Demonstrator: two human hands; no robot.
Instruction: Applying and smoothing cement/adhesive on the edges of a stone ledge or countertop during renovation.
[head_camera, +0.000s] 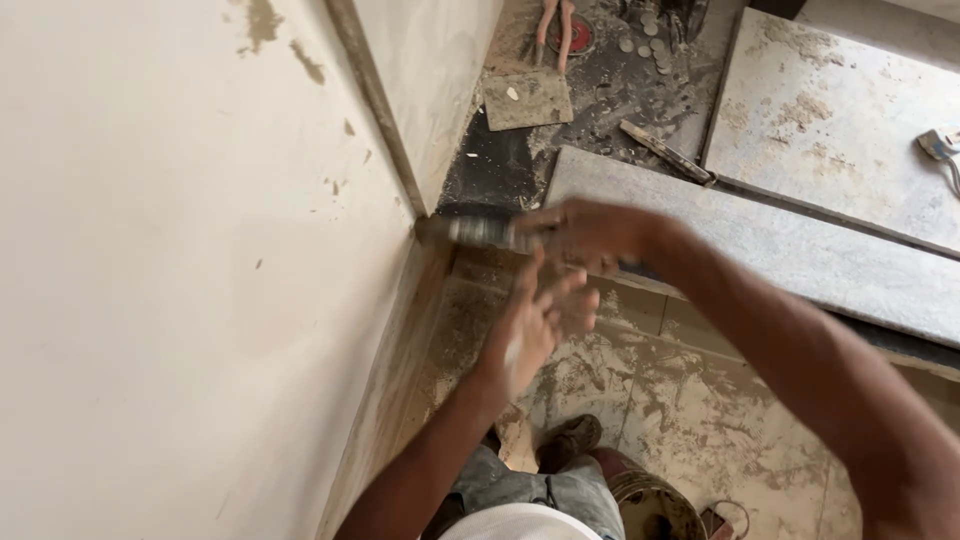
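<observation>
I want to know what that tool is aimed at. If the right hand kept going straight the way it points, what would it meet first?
The right hand points left, holding a blurred tool. Its tip sits about at the wall corner, so it would probably meet that corner first. Motion blur leaves depth uncertain.

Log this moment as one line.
right hand: grips blurred tool at wall corner | left hand: open, beside | floor: tile slabs

- Cream plastered wall (170, 280) with chipped patches fills the left.
- Dusty tiled floor (700, 410), smeared with mortar.
- Grey stone slabs (800, 250) lie at right.
</observation>
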